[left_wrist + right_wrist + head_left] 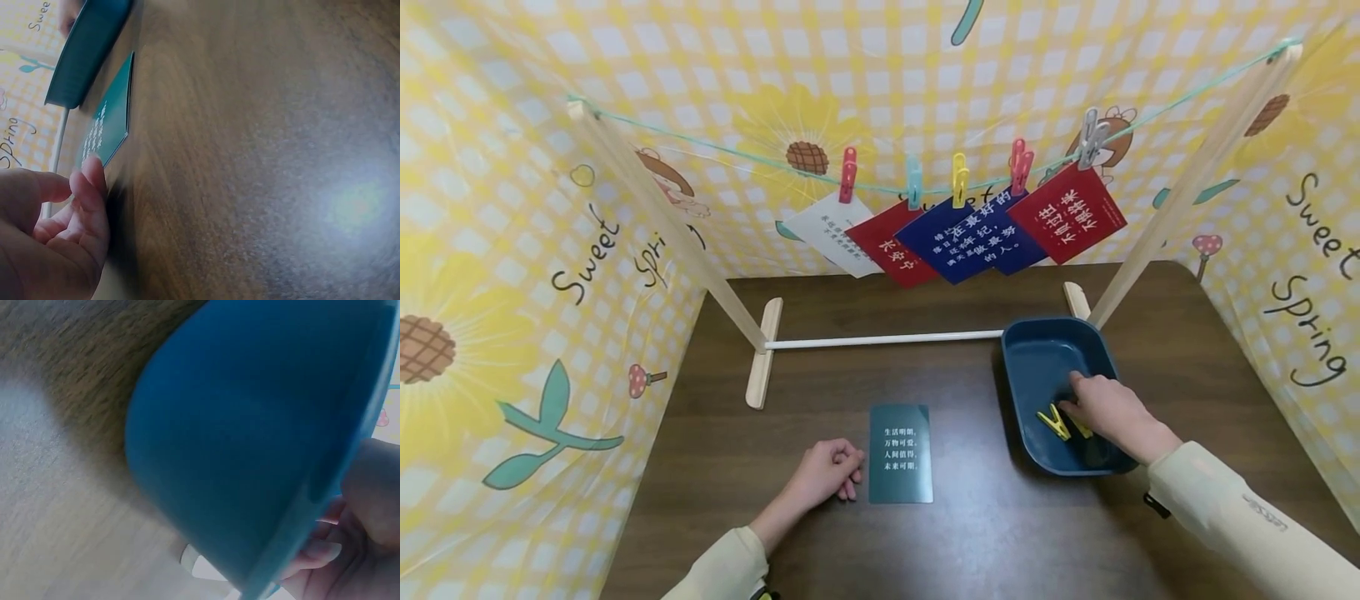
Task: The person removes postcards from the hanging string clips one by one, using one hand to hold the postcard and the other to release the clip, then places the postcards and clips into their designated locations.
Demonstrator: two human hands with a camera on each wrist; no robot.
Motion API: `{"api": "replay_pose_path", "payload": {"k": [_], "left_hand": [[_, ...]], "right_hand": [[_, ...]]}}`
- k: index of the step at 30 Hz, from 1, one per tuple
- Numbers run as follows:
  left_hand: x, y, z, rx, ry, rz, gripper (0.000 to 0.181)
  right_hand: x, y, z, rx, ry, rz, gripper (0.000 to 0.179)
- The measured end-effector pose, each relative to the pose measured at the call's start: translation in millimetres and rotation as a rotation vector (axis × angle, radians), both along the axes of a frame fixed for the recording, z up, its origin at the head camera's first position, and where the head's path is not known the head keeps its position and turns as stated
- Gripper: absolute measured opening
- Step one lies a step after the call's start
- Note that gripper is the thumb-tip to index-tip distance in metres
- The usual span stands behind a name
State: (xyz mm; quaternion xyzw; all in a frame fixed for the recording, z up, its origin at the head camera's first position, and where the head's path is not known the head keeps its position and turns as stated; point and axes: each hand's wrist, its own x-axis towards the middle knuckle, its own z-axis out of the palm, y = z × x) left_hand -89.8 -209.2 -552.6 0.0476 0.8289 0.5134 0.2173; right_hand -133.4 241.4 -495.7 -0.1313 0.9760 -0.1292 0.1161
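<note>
My right hand [1108, 412] reaches down inside a dark blue plastic basin [1026, 375], its fingers among yellow clothespins. One yellow clothespin [1054, 422] lies just left of the fingers; another is partly covered by the hand. In the right wrist view the basin wall [237, 437] hides much of the hand, and I cannot tell whether the fingers pinch a clothespin. My left hand [827, 469] rests on the table with loosely curled fingers, holding nothing. Right beside its fingertips lies a dark green card [900, 479] with white lettering, also in the left wrist view.
Behind, a green cord [700, 147] spans two wooden posts [670, 229]. Colored clothespins hold several cards on it, including a white card [835, 237] and a red card [1067, 212]. A white rod [880, 340] runs between the stand's feet, reaching the basin.
</note>
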Motion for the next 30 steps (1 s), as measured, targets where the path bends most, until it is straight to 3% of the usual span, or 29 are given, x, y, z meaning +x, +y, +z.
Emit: {"api": "replay_pose_path", "payload": {"k": [6,13,19,25,30], "left_hand": [[1.4,-1.6,3.3,-0.007,-0.003,0.024,0.022],[0.6,-5.5,8.7,0.018,0.057,0.093,0.020],[-11.6,-11.9,18.9,0.041,0.117,0.156,0.017],[-27.7,-14.8,37.7,0.141,0.163,0.212,0.020],[-43.3,-13.4,50.5,0.202,0.206,0.216,0.022]], "right_hand": [[2.9,-6.8,5.8,0.004,0.104,-0.003,0.028],[12.7,-14.6,4.3,-0.018,0.182,-0.006,0.026],[16.0,-24.5,8.5,-0.062,0.256,-0.007,0.025],[10.0,-37.3,19.2,-0.100,0.317,0.039,0.025],[4.9,-48.4,29.5,-0.123,0.326,0.070,0.025]]}}
